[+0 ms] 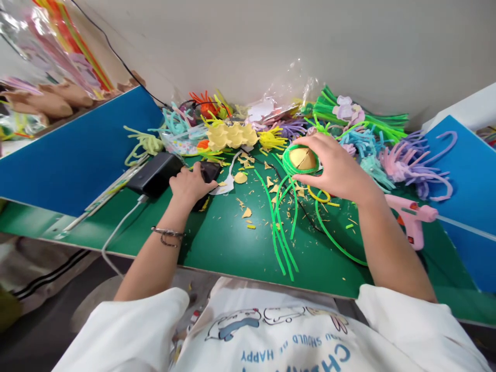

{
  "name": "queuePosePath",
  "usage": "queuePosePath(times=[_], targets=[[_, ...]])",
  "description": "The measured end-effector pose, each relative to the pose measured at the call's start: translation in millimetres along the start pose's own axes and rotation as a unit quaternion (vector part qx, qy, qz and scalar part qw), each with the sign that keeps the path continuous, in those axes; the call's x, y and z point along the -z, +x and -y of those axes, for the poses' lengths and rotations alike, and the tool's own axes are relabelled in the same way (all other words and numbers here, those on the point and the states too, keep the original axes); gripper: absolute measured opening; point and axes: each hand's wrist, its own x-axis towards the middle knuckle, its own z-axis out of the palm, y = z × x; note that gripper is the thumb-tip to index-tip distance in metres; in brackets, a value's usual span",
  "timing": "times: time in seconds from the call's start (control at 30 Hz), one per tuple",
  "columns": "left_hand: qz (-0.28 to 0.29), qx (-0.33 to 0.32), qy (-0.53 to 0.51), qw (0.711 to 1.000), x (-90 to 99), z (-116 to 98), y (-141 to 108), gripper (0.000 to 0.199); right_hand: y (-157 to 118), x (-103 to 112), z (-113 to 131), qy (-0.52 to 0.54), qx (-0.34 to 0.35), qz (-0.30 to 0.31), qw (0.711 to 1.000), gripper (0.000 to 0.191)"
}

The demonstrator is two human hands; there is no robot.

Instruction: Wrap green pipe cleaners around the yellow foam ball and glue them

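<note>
Above the green table (232, 248), the right hand (337, 170) is gripping a yellow dome ringed with green pipe cleaners (301, 160), stems trailing toward the person, while the left hand (189, 186) is resting curled on a black phone (209, 173).

A green table (217, 243) stands against a plain grey wall (271, 41), with 2 blue side panels (77, 155) left and right.

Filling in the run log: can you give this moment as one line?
left hand on black phone | right hand holds yellow ball wrapped in green pipe cleaner | pink glue gun on green table
</note>
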Motion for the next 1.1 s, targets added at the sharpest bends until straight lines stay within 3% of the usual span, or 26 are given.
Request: queuePosePath(times=[0.07, 0.13, 0.2, 0.23, 0.27, 0.33, 0.4, 0.47, 0.53, 0.63, 0.77, 0.93, 1.1], targets=[[-0.015, -0.01, -0.015, 1.0, 2.6, -2, -3, 0.078, 0, 2, -1, 0.004, 0.005, -0.006, 1.0, 0.053], [-0.102, -0.07, -0.069, 0.99, 5.1, -9, -7, 0.076, 1, 4, -3, 0.005, 0.006, -0.009, 1.0, 0.055], [-0.199, -0.19, -0.2, 0.94, 6.0, -23, -14, 0.069, 1, 3, -5, 0.004, 0.009, 0.001, 1.0, 0.056], [-0.197, -0.242, -0.28, 0.908, 5.5, -32, -18, 0.065, 1, 1, -6, 0.004, 0.013, 0.014, 1.0, 0.058], [-0.156, -0.29, -0.367, 0.87, 4.3, -42, -23, 0.063, 1, -1, -7, 0.003, 0.018, 0.031, 0.999, 0.06], [0.039, -0.359, -0.502, 0.786, 0.2, -63, -31, 0.065, -2, -6, -7, 0.001, 0.035, 0.073, 0.997, 0.064], [0.215, -0.372, -0.549, 0.717, -5.4, -83, -38, 0.071, -6, -11, -5, 0.004, 0.059, 0.114, 0.992, 0.066], [0.339, -0.372, -0.56, 0.658, -11.3, -98, -43, 0.078, -11, -13, -3, 0.013, 0.084, 0.141, 0.986, 0.064], [0.411, -0.376, -0.566, 0.608, -16.9, -110, -45, 0.081, -17, -14, 0, 0.02, 0.104, 0.155, 0.982, 0.061], [0.431, -0.365, -0.598, 0.569, -23.9, -120, -47, 0.075, -26, -14, 0, 0.016, 0.114, 0.172, 0.978, 0.06], [0.439, -0.331, -0.631, 0.547, -29.9, -124, -51, 0.063, -34, -12, -1, 0.049, 0.099, 0.201, 0.973, 0.069], [0.487, -0.319, -0.655, 0.481, -33.4, -122, -56, 0.055, -39, -17, 1, 0.056, 0.093, 0.185, 0.977, 0.067], [0.472, -0.303, -0.676, 0.478, -39.4, -120, -54, 0.053, -42, -19, -8, 0.068, 0.11, 0.132, 0.983, 0.071]])
